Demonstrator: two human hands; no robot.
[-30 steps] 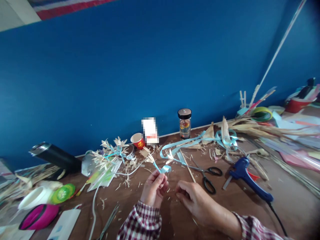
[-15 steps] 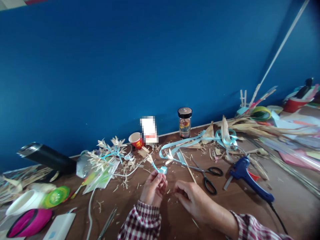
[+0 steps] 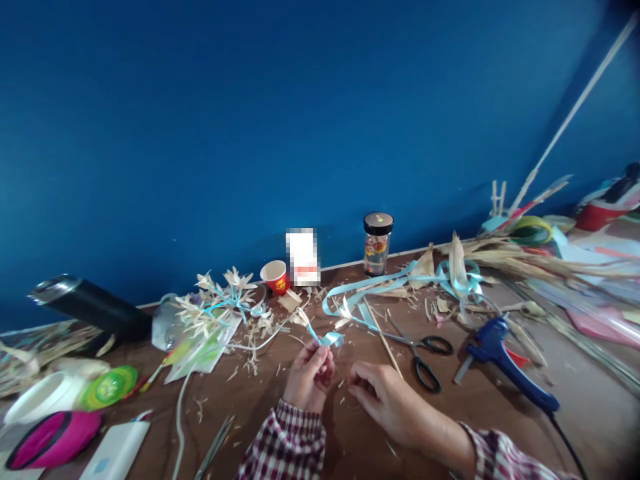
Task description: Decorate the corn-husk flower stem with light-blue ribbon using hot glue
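Note:
My left hand (image 3: 311, 375) pinches a small corn-husk flower (image 3: 302, 317) by its stem, which is wrapped in light blue. A loose end of light blue ribbon (image 3: 332, 339) curls out to the right from its fingertips. Close by on the right, apart from the flower, is my right hand (image 3: 393, 403) with thumb and fingers pressed together; whether anything is between them is hidden. Beyond it lie black-handled scissors (image 3: 427, 363), a thin stick (image 3: 385, 340) and a longer light blue ribbon (image 3: 370, 285).
A blue glue gun (image 3: 515, 370) lies on the right. Finished-looking husk flowers (image 3: 220, 303), a red paper cup (image 3: 275, 277) and a lidded jar (image 3: 377, 247) stand along the blue wall. Tweezers (image 3: 215, 447) and a white cable (image 3: 181, 413) are at left.
The ribbon end at my left fingertips has loosened and reaches further right. Both hands keep nearly the same places, while the view has shifted slightly.

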